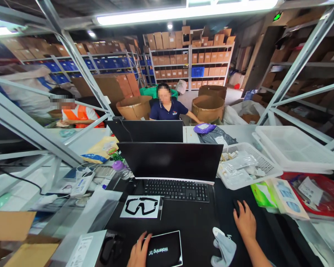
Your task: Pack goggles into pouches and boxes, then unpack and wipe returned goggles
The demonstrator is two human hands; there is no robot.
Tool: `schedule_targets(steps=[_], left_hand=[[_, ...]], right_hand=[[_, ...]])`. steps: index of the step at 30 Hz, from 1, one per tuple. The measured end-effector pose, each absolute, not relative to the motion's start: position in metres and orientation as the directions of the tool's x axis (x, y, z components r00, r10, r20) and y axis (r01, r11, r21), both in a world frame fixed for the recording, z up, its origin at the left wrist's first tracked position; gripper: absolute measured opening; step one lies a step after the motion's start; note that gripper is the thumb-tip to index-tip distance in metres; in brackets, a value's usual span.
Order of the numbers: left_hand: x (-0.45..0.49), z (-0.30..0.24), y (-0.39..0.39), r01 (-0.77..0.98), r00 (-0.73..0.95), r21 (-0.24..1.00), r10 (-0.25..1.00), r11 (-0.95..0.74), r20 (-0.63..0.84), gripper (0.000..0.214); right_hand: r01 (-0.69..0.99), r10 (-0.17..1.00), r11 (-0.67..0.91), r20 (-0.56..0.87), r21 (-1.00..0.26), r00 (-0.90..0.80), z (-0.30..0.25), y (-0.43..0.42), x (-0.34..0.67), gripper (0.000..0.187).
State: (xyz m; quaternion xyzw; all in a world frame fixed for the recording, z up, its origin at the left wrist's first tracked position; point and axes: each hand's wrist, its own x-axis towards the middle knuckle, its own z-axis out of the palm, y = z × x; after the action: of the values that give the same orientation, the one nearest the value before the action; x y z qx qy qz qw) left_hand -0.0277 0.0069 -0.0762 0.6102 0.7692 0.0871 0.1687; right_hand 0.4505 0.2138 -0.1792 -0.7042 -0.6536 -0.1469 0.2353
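Note:
My left hand [139,251] rests at the left edge of a flat black box [164,249] with white lettering, its fingers curled against the box's side on the black desk mat. My right hand [245,221] lies over a dark computer mouse [236,207] to the right of the keyboard, fingers bent over it. A black keyboard [176,190] sits under a dark monitor [171,161]. A white card printed with goggles [140,206] lies left of the keyboard. A crumpled grey cloth [224,248] lies between the box and my right arm.
White mesh baskets [267,170] [295,148] with small packets stand at right, with green packets [263,194] and a red tray [325,196] beside them. Two people sit across the desk behind a second monitor [146,130]. Grey frame bars [30,135], cardboard [8,226] and a scanner [82,183] crowd the left.

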Motion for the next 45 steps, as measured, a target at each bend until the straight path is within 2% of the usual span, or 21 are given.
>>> schedule_targets(steps=[4, 10, 18, 35, 45], left_hand=[[-0.022, -0.071, 0.007, 0.915, -0.225, 0.302, 0.960, 0.266, -0.165, 0.095], [-0.018, -0.064, 0.006, 0.898, -0.238, 0.344, 0.960, 0.275, -0.146, 0.096], [-0.015, -0.062, 0.006, 0.908, -0.235, 0.325, 0.963, 0.265, -0.129, 0.096], [-0.018, -0.070, 0.005, 0.902, -0.225, 0.359, 0.971, 0.239, -0.083, 0.096], [-0.015, -0.066, 0.005, 0.908, -0.232, 0.334, 0.967, 0.253, -0.101, 0.095]], right_hand=[[0.988, 0.845, -0.024, 0.525, -0.151, 0.101, -0.179, 0.214, 0.452, 0.044], [0.991, 0.858, -0.039, 0.504, -0.130, 0.100, -0.177, 0.213, 0.452, 0.041], [0.992, 0.866, -0.045, 0.489, -0.119, 0.098, -0.176, 0.213, 0.451, 0.040], [0.988, 0.831, 0.014, 0.551, -0.152, 0.073, -0.177, 0.212, 0.452, 0.040], [0.987, 0.774, 0.035, 0.629, -0.159, 0.074, -0.170, 0.210, 0.448, 0.038]])
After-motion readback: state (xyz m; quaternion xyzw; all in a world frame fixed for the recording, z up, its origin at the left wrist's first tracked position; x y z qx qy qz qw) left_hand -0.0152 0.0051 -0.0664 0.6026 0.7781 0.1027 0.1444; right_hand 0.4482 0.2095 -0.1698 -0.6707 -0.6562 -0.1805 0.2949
